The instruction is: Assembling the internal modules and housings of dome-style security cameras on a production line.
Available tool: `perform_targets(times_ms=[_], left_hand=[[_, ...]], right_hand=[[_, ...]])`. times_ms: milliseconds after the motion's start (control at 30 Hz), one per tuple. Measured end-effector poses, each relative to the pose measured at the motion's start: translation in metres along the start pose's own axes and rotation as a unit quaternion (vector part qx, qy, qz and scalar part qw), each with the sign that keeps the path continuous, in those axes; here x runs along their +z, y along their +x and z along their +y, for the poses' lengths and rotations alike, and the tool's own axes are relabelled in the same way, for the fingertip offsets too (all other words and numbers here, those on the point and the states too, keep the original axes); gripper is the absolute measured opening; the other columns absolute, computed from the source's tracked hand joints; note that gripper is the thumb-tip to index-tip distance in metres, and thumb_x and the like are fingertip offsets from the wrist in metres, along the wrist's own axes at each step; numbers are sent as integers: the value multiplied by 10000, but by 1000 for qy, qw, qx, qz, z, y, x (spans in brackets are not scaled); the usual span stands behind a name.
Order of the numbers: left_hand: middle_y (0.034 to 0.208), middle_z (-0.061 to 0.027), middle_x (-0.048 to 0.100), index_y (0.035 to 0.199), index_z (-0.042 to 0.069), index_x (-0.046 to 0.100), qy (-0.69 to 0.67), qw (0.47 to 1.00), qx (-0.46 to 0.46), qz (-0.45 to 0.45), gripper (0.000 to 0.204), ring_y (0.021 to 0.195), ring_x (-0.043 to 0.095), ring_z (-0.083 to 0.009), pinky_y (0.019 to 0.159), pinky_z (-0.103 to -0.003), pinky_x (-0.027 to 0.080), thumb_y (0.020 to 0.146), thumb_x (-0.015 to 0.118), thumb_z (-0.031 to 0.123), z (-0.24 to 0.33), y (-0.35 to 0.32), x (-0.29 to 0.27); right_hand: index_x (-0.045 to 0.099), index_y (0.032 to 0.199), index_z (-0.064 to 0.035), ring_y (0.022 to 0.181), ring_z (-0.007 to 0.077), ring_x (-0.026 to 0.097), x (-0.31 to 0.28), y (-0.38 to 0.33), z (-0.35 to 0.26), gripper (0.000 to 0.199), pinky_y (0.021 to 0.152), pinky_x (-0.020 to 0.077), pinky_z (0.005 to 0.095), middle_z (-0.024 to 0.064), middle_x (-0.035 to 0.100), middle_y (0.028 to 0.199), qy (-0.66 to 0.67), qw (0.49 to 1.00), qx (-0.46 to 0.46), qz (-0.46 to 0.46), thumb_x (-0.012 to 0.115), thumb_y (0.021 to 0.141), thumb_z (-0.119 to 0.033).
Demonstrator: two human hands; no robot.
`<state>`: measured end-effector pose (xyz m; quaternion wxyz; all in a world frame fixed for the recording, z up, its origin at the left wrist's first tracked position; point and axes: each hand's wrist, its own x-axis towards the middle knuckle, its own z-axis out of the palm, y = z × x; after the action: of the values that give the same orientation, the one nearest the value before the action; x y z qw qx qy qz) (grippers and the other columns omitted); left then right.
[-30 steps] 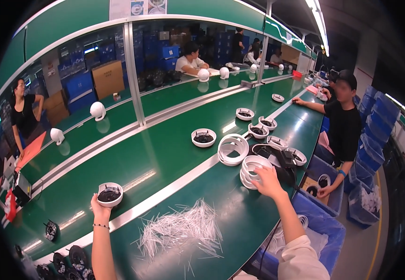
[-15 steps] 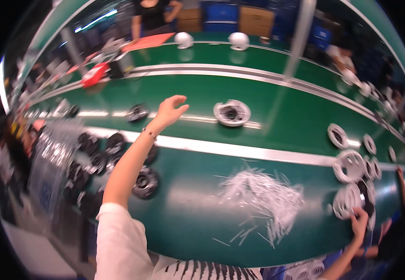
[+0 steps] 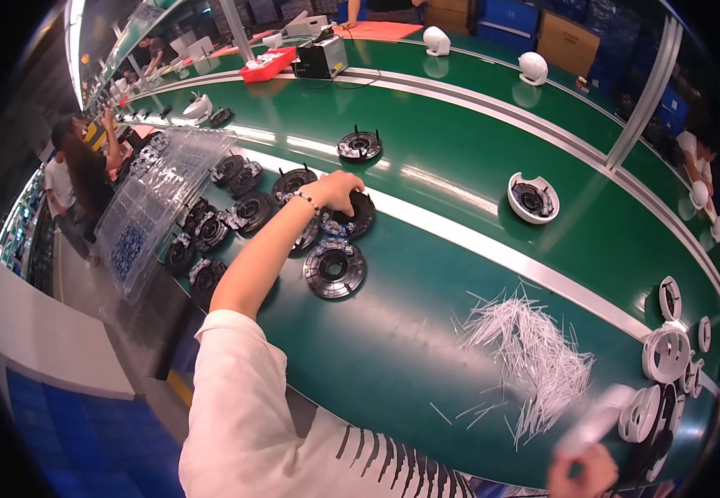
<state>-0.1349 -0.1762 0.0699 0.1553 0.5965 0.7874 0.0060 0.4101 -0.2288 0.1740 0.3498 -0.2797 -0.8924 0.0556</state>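
Observation:
My left hand (image 3: 337,192) reaches over a group of black round parts with small circuit boards. Its fingers are curled onto the rim of one black disc (image 3: 362,221) beside the pale rail. Just below lies another black disc (image 3: 335,270) with a round hole in its middle. At the lower right my right hand (image 3: 582,475), smeared by motion, grips a white part (image 3: 599,422) that is too blurred for its exact shape to show. That hand is near a stack of white rings (image 3: 641,413). A pile of thin clear strips (image 3: 534,357) lies between my hands.
On the green belt (image 3: 435,158) beyond the rail stand a black disc with upright pins (image 3: 360,146) and a white housing (image 3: 533,199) with a black insert. Clear plastic trays (image 3: 156,199) lean at the left. A metal post (image 3: 646,91) rises at the far right.
The view has swung left. My left hand has come back from over the belt onto a black disc. My right hand has left the white rings with a white part in it.

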Motion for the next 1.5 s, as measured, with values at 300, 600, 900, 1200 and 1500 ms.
perform_targets(times_ms=[300, 600, 900, 1200, 1500], left_hand=[[819, -160, 591, 897, 15, 544, -152, 968, 34, 195, 292, 825, 570, -292, 720, -342, 451, 638, 650, 96, 50, -36, -18], [695, -65, 586, 933, 6, 455, -584, 771, 111, 226, 224, 652, 558, -103, 619, -258, 453, 725, 536, 18, 146, -119, 69], [877, -64, 552, 984, -9, 421, -730, 628, 68, 260, 233, 785, 561, -99, 689, -238, 456, 762, 485, -35, 176, -128, 99], [1110, -57, 425, 1188, 69, 314, -820, 541, 186, 33, 351, 1041, 393, -113, 842, -262, 368, 889, 381, 242, 247, -139, 115], [1135, -79, 483, 1126, 161, 469, -895, 258, 77, -356, 637, 1028, 453, -264, 790, -495, 382, 731, 386, 654, 227, -134, 112]], right_hand=[[465, 572, -76, 403, 234, 457, 171, -20, -66, 214, 391, 374, 323, 54, 439, 505, 238, 948, -47, -208, 635, 671, -161], [385, 1164, -11, 1024, 359, 425, 108, 23, -63, 760, 867, 321, 463, 208, 433, 1120, 17, 929, -56, -365, 732, 505, -164], [188, 1290, 16, 1217, 353, 226, 119, 23, -23, 1025, 993, 188, 444, 215, 252, 1304, 249, 951, 78, -167, 771, 494, -262], [225, 1254, 17, 1109, 331, 395, 148, 25, -33, 968, 899, 375, 451, 216, 341, 1216, 208, 965, 152, 55, 805, 512, -208], [252, 1267, 17, 1158, 341, 339, 143, 25, -32, 997, 956, 301, 432, 212, 326, 1259, 252, 964, 79, -27, 802, 486, -268]])
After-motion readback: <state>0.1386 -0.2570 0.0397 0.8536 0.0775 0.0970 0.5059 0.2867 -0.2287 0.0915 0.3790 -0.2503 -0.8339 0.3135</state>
